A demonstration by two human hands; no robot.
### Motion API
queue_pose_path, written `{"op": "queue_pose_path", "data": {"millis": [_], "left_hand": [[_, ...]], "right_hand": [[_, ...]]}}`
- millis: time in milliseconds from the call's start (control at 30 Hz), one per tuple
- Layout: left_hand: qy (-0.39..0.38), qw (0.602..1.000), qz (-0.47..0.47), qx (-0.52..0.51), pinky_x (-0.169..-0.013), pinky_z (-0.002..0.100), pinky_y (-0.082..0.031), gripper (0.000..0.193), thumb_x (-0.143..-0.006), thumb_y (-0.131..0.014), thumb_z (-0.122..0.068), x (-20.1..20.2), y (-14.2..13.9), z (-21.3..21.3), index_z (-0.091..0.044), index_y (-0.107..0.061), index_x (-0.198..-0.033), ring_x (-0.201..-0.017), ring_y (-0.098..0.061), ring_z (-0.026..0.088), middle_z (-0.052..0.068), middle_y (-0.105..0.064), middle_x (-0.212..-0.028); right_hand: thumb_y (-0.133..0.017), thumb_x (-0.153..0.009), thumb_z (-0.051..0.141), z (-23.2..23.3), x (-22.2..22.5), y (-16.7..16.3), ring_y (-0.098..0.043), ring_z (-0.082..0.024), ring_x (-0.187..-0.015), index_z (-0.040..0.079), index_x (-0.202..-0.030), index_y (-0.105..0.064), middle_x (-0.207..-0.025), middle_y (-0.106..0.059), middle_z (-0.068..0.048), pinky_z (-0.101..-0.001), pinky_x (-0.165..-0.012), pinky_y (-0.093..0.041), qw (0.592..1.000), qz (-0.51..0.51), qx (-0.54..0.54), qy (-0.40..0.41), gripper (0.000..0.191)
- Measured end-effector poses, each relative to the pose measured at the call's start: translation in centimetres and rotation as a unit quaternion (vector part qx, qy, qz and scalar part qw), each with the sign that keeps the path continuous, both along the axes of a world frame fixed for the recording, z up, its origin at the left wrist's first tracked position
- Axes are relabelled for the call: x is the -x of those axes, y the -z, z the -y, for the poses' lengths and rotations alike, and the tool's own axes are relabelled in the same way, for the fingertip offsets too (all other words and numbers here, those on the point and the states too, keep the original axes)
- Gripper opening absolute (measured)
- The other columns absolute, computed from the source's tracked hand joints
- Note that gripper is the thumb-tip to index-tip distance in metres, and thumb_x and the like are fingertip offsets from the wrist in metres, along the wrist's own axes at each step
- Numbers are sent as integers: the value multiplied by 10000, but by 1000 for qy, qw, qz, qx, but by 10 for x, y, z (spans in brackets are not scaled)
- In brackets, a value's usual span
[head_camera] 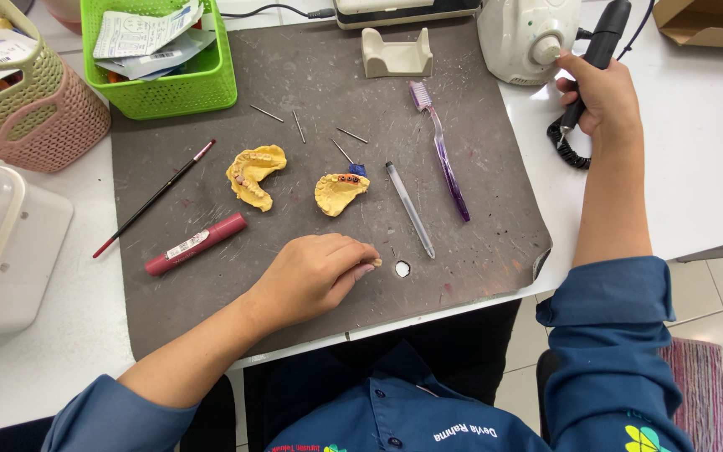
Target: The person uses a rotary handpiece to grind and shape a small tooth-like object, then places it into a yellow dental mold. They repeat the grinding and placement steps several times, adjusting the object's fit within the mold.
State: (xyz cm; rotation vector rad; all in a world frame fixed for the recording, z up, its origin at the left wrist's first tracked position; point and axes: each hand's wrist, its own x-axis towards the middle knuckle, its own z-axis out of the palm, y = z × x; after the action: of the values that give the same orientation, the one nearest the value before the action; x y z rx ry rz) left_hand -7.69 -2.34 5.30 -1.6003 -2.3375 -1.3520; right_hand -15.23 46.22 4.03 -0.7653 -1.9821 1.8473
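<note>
1. Two hands are seen in the single head view, both over a white bench covered by a grey work mat (311, 75).
2. A small pale piece (376, 263) is pinched at the fingertips of the left hand (315, 276), low on the mat and just beside a round hole (402, 269) in it. What the piece is cannot be told; it is too small.
3. The left fingers are curled nearly closed around that piece, with the palm turned down and the forearm laid across the front edge of the mat.
4. A black handpiece (600, 46) is gripped in the right hand (600, 96), off the mat on the bare bench, near a white motor unit (529, 38). The fingers are wrapped fully round the shaft, which is held tilted, its upper end toward the far edge; a coiled cord hangs below the fist.
5. Two yellow dental casts are left lying untouched mid-mat: a full arch (253, 174) and a smaller cast (338, 192) with reddish spots on top.
6. By judgement, the work is at an early or in-between stage: the tool is in hand but well apart from the pinched piece, and neither cast is being worked on.
7. Also lying unused are a purple toothbrush (441, 151), a clear pen-like stick (409, 209), a red marker (196, 243), a thin brush (156, 197) and several loose burs (299, 125).
</note>
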Motion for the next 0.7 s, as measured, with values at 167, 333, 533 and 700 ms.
{"op": "queue_pose_path", "data": {"millis": [167, 333, 533, 700], "left_hand": [[-32, 996, 88, -12, -712, 348, -558, 151, -923, -700, -93, -3, 0, 1, -42, -701, -1064, -793, -712, 247, 95, -742, -925], [-8, 953, 301, -42, -736, 275, -584, 177, -979, -617, -77, -4, 12, -3, -32, -667, -1143, -823, -747, 129, 55, -770, -995], [34, 898, 433, -76, -810, 269, -584, 183, -1023, -570, -84, 0, 36, -10, -34, -628, -1190, -916, -727, 111, 60, -751, -1103], [40, 899, 430, -69, -823, 272, -580, 209, -1019, -562, -72, 3, 47, -11, -38, -656, -1203, -974, -708, 105, 60, -732, -1156]], "right_hand": [[-784, -969, 92, -17, -15, -12, -607, -82, -738, -68, -1149, -676, -1196, -727, -255, -157, -524, -462, 977, -121, 173, 10, 264], [-695, -1012, 345, -18, -43, -29, -655, -180, -741, -11, -969, -582, -1261, -654, -239, -216, -660, -603, 881, -234, 399, -99, 375], [-682, -1087, 337, 25, -87, -30, -650, -126, -672, 24, -1095, -572, -1070, -680, -236, -161, -584, -557, 851, -284, 380, -228, 332], [-805, -995, 6, 141, -148, 21, -593, -117, -654, 41, -1063, -537, -1026, -651, -163, -186, -692, -552, 892, -378, 171, -180, 278]]}}
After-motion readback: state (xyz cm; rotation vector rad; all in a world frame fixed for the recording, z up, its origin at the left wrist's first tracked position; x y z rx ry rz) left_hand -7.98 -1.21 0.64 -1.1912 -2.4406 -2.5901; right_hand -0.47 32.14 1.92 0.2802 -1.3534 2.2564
